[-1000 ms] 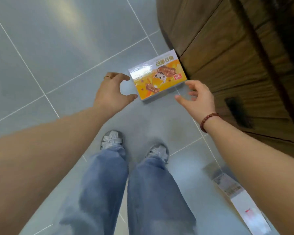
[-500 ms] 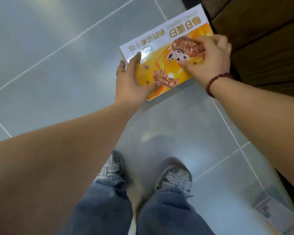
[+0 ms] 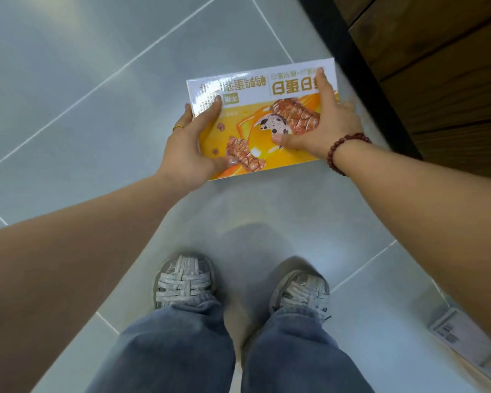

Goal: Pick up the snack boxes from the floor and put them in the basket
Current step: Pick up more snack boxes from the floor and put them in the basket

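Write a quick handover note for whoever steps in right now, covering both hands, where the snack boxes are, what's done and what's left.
Left hand: gripping the left end of the yellow snack box, thumb on its printed face.
Right hand: spread over the right part of the same box, fingers reaching its far edge.
The box is in both hands, in front of the shoes; whether it is clear of the tiled floor cannot be told.
A second box lies on the floor at the lower right, partly behind the right forearm.
No basket in view.
Left: carry this box to the basket, then fetch the second one.
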